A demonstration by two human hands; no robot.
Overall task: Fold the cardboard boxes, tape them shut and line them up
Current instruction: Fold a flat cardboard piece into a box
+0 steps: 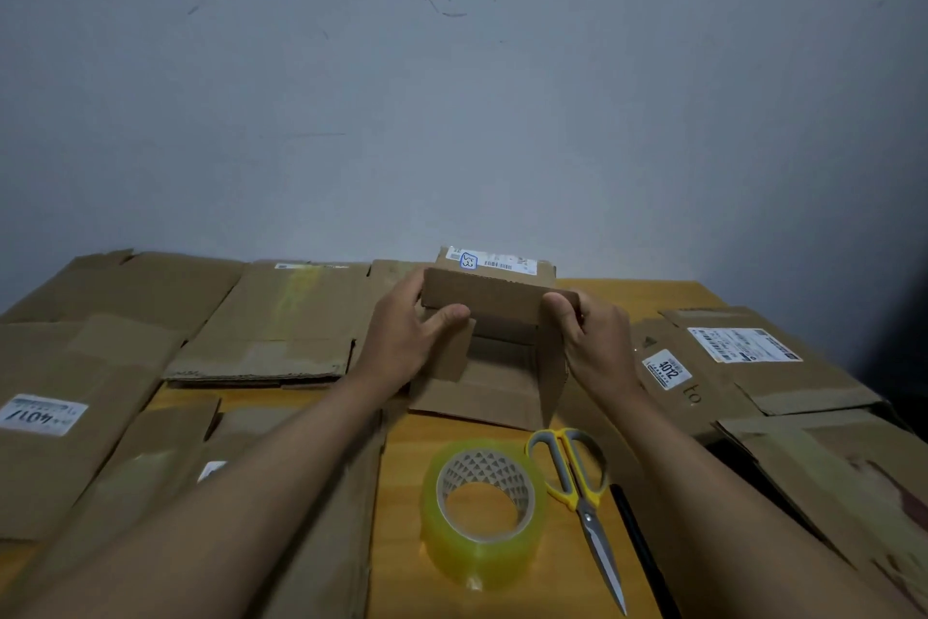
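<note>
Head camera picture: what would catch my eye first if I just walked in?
Two bare hands, left and right, meet at the table's middle, gripping a small cardboard box with its flaps open. Nearer the camera lie a yellowish tape roll and yellow-handled scissors on the wooden table. Flattened cardboard covers both sides.

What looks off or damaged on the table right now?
Nothing is spilled. The flattened box behind the left hand has a ragged near edge and a yellowish stain. The small box that both hands hold is half folded, flaps open. Tape roll and scissors lie neatly.
</note>
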